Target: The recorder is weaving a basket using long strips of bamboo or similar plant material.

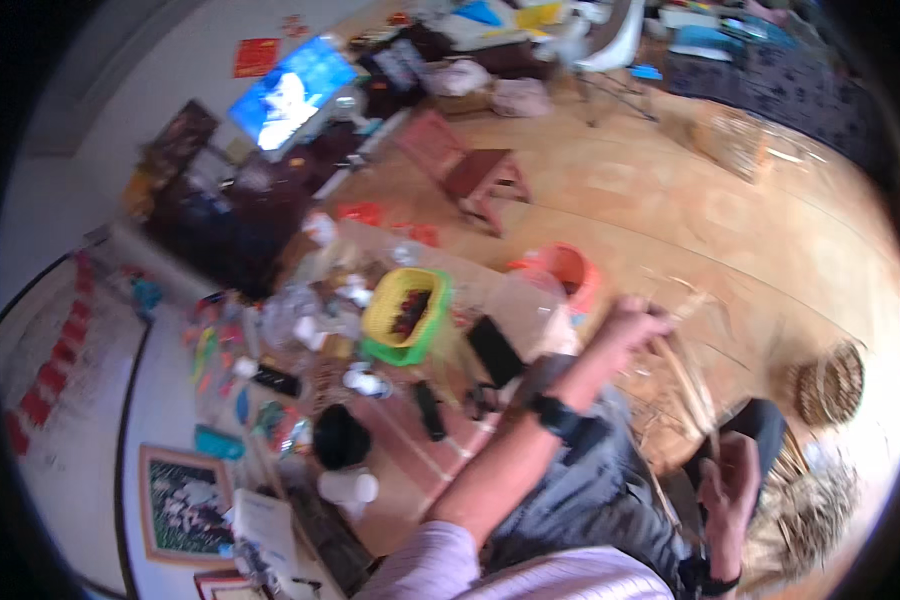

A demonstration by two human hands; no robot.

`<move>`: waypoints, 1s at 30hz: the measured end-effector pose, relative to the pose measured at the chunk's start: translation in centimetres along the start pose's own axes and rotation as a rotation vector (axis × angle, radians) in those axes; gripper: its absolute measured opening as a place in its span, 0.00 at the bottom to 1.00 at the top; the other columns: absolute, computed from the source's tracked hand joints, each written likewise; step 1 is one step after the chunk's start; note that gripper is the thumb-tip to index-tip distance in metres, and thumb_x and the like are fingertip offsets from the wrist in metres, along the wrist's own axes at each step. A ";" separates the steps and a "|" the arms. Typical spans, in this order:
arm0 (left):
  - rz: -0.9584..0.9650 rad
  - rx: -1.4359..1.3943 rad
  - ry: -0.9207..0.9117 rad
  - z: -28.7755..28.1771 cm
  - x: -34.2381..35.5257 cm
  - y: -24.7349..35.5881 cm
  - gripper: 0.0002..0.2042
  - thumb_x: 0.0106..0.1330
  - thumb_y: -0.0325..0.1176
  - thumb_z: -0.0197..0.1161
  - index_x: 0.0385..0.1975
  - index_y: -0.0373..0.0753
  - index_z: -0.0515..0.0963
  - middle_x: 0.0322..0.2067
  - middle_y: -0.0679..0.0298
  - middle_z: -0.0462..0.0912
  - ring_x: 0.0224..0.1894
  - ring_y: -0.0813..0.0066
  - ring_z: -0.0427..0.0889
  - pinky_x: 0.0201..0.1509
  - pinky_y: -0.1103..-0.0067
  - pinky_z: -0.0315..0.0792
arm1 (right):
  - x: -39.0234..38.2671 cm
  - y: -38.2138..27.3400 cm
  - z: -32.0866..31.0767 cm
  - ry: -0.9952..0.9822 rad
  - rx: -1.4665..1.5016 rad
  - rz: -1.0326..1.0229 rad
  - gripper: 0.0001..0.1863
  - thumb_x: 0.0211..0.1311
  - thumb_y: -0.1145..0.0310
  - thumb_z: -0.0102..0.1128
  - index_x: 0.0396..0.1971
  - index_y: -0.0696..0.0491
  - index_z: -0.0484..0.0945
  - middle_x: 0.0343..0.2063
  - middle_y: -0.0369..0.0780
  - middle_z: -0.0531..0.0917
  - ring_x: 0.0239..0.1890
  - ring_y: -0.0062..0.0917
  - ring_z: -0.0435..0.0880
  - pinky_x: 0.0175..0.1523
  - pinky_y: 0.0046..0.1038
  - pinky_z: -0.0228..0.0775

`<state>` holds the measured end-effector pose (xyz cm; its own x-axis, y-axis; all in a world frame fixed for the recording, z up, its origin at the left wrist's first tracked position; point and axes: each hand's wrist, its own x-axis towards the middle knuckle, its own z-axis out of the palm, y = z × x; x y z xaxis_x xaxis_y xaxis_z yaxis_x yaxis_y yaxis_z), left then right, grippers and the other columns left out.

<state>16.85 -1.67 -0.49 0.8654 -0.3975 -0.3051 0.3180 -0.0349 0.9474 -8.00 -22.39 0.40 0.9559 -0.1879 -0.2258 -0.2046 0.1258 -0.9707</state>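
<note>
My left hand (634,328) reaches out over the floor beyond my knees, its fingers closed on pale straw-like strands. The strands (692,392) run in a loose, bent bundle toward my right hand (734,478). That hand is beside my right knee, also closed on the strands. Motion blur hides the separate strands and the exact finger grip. Thin loose ends stick out past my left hand. More dry straw (815,515) lies in a heap on the floor to the right of my right hand.
At my left stands a cluttered table (395,490) with a yellow basket (378,318), a dark phone-like slab (496,350) and a white cup (348,487). Beyond it are a red bucket (580,275) and a small reddish chair (485,175). A round woven basket (832,385) sits at right.
</note>
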 end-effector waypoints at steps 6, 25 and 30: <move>0.078 -0.014 -0.088 -0.5 -2.5 1.8 0.07 0.65 0.28 0.70 0.36 0.32 0.80 0.31 0.59 0.87 0.32 0.70 0.89 0.36 0.78 0.82 | -4.0 -0.4 -3.9 -0.039 -0.343 0.046 0.04 0.74 0.75 0.60 0.43 0.59 0.80 0.22 0.33 0.78 0.25 0.14 0.75 0.31 0.22 0.68; 0.072 0.481 -0.317 6.0 -9.4 2.8 0.08 0.64 0.28 0.74 0.34 0.35 0.80 0.28 0.70 0.82 0.31 0.85 0.79 0.36 0.84 0.73 | -5.1 2.4 -2.2 -0.272 -0.727 -0.163 0.14 0.69 0.61 0.65 0.38 0.59 0.80 0.33 0.49 0.82 0.39 0.49 0.84 0.42 0.44 0.76; 0.068 0.478 -0.256 5.8 -9.7 1.9 0.08 0.64 0.28 0.73 0.34 0.35 0.79 0.27 0.70 0.81 0.30 0.86 0.78 0.36 0.84 0.72 | -3.8 4.9 -0.4 -0.337 -0.632 0.066 0.13 0.73 0.65 0.61 0.37 0.62 0.80 0.32 0.55 0.84 0.38 0.55 0.84 0.42 0.46 0.76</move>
<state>6.79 -3.21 4.79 0.7373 -0.6216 -0.2647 0.0017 -0.3901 0.9208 -12.75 -21.48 -3.52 0.9294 0.1246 -0.3475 -0.2499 -0.4805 -0.8406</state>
